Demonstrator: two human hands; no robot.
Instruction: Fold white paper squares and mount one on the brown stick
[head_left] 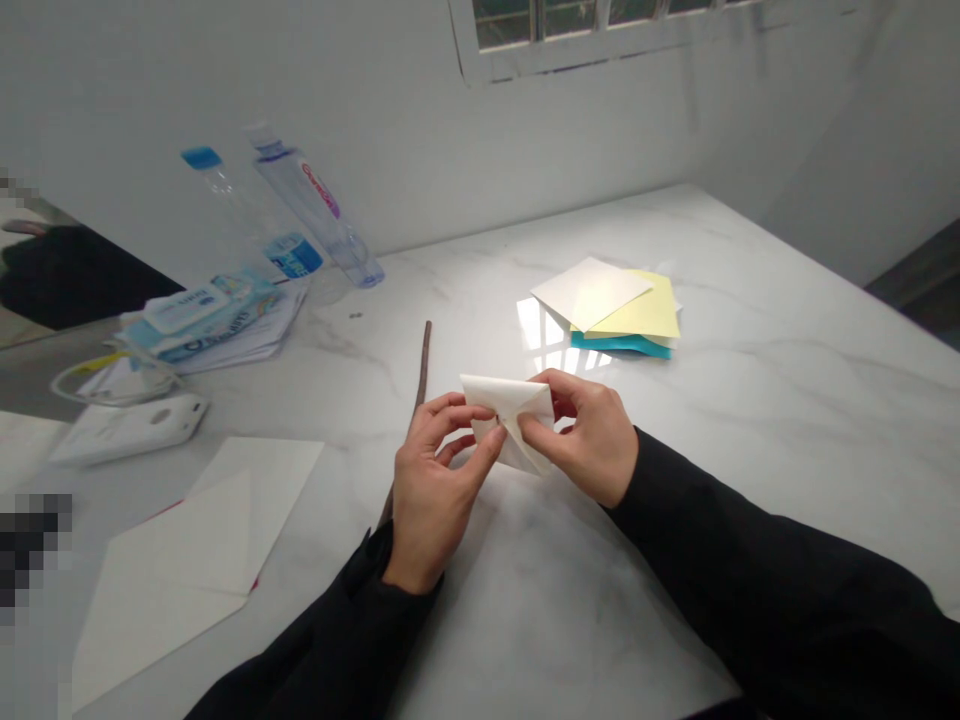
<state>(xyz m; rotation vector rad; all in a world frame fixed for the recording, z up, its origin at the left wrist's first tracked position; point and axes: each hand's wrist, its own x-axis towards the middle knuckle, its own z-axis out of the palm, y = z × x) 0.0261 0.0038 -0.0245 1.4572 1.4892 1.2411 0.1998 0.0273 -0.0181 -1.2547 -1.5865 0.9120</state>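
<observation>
The left hand point(439, 480) and right hand point(585, 435) clamp their grips on the folded white paper point(510, 420), pinching both sides to hold the fold firm, right over the marble bench point(757, 400)!

A folded paper point(510, 420) sits between the left hand point(433, 490) and the right hand point(581, 437), and a thin stick point(420, 385) on the marble table point(772, 420) runs beneath and ahead of the left hand. A stack of paper sheets point(611, 315) lies ahead of the right hand, while a large folded sheet point(176, 570) lies left of the left hand. Farther ahead-left, a pack of wet wipes point(199, 320) rests on loose papers point(251, 340), with a plastic case point(127, 430) nearer the hands and two plastic bottles point(311, 205) behind.
</observation>
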